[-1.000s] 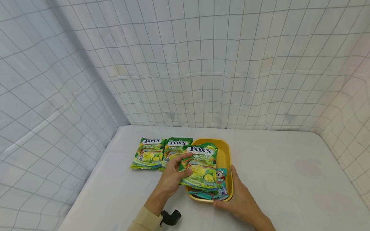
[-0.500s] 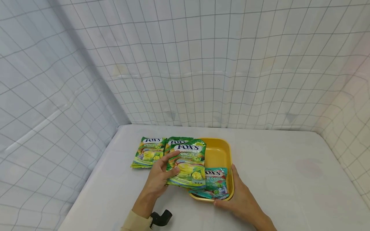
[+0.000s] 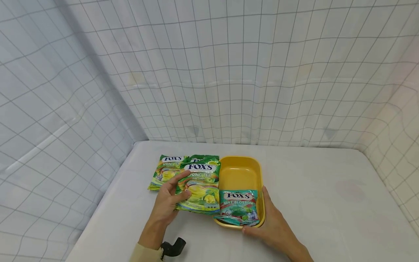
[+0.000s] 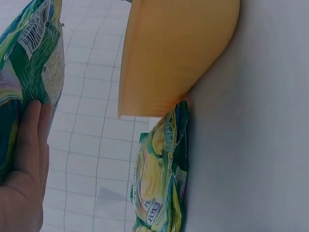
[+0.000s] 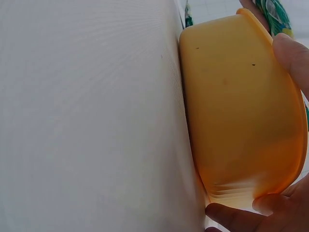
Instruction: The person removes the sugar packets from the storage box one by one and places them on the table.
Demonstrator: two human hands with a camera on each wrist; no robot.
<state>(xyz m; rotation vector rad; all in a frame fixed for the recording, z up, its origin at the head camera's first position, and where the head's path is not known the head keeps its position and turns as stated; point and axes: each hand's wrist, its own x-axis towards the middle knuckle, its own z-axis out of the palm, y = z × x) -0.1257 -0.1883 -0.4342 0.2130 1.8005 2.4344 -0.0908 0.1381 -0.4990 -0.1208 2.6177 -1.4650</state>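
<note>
Tray (image 3: pixel 240 177) yellow; teal packet (image 3: pixel 238 207) in near end

A small screened-off work booth, closer to a makeshift lab bay than a home room.
White grid-lined sheeting (image 3: pixel 226 43) encloses it: a left wall (image 3: pixel 42 109) at ten o'clock, a back wall (image 3: pixel 255 94) at twelve, a right wall (image 3: pixel 400 123) at three. A white-covered table (image 3: pixel 314 211) spreads towards six o'clock. The sheeting ripples like curtain; yellowish patches (image 3: pixel 136 79) at ten o'clock look too faint to identify.
</note>
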